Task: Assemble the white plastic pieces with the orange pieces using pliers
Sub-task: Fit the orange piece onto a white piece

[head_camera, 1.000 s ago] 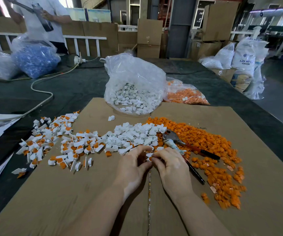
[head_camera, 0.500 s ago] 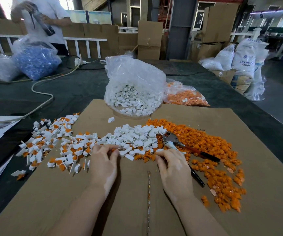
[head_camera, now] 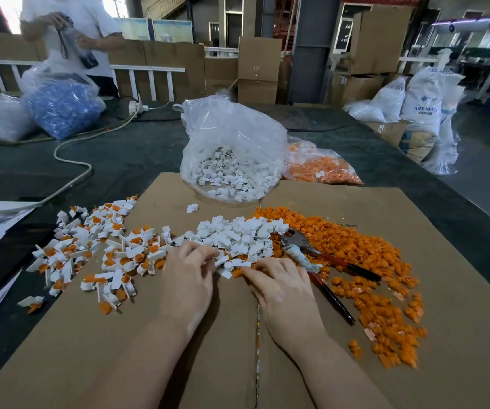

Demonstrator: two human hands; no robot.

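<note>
Left hand: the left hand point(head_camera: 189, 273) lies palm down on the cardboard sheet point(head_camera: 444, 335), fingertips curled into the near edge of the white pieces point(head_camera: 238, 236) — it seems to be pinching one, though the piece itself is hidden under the fingers.

Right hand: the right hand point(head_camera: 282, 286) rests palm down just right of the left, fingers bent at the seam where white pieces meet orange; whether it holds anything, I cannot tell.

White pieces: a loose heap directly ahead of both hands, touching the left fingertips.

Orange pieces: the orange pieces point(head_camera: 356, 249) spread in a band to the right of the white heap, curving back along the right side of the sheet.

Pliers: the pliers point(head_camera: 320, 262) lie on the orange band, just beside the right hand's outer edge — metal head pointing away and left toward the white heap, dark red handles running back and right. Neither hand grips them.

Key relation: the pliers' long axis runs diagonally, handles toward the person's right, so the right hand is the nearer one by far and would meet the handles with a short sideways reach.

Finished pieces: the assembled pieces point(head_camera: 99, 255), white with orange set in, are scattered to the left.

Supply: a clear bag of white pieces point(head_camera: 232, 149) stands beyond the heap.

Step, as I judge it: picking out parts before taking up the tool.
</note>
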